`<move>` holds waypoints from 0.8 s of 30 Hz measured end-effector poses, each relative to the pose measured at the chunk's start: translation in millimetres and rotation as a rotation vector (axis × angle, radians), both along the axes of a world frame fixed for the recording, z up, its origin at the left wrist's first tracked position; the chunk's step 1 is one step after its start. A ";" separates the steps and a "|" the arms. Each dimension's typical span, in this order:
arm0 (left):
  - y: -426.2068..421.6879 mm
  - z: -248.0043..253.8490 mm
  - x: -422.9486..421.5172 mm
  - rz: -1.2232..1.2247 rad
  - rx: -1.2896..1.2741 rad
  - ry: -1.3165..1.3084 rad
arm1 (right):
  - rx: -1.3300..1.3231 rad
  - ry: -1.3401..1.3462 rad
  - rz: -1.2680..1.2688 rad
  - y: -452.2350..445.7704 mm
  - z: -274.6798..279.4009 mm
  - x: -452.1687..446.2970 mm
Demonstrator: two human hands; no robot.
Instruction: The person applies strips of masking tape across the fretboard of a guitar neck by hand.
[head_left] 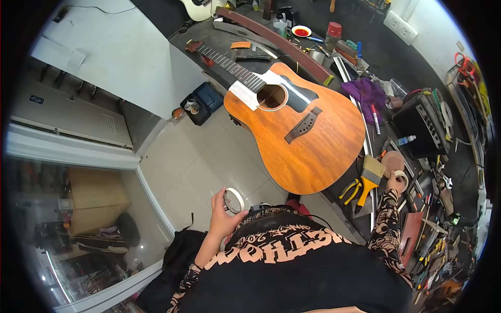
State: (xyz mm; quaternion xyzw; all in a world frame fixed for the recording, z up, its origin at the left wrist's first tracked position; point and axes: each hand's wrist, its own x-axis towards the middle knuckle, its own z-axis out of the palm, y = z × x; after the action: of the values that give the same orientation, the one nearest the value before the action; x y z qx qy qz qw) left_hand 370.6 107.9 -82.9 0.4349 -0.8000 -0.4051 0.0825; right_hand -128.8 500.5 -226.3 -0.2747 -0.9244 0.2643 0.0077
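Two tape rolls (pixel 238 196) (pixel 406 179) in the hands (pixel 221 215) (pixel 395 184), one each, guitar (pixel 298 130) beyond

Counter (pixel 391 60), cluttered: a purple cloth (pixel 364 94) lies left of a black amplifier (pixel 417 128); nearer the viewer, a broad paintbrush (pixel 370 181) beside yellow-handled pliers (pixel 351 191). Far side: a white dish (pixel 301 32) with red contents, left of a red-capped jar (pixel 334 34). Upper right: wall socket (pixel 400 27). Tiled floor (pixel 175 156): dark blue box (pixel 207 99).
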 end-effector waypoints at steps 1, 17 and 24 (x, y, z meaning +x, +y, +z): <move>-1.8 2.2 -5.5 0.015 0.026 0.013 | -0.005 0.034 -0.009 -2.3 -1.1 -1.2; -149.6 -33.3 3.8 -0.077 0.158 0.147 | -0.358 0.576 -0.005 -105.2 98.7 123.4; -264.9 -35.8 38.7 -0.145 0.058 0.214 | -0.807 0.734 0.136 -284.2 167.9 265.3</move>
State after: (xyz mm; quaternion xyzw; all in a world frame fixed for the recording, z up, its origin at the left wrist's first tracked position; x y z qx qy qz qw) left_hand 409.2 -157.1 -118.6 0.3325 -0.8039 -0.4770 0.1252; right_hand 136.5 216.3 -58.5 -0.0855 -0.7020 0.6761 0.2067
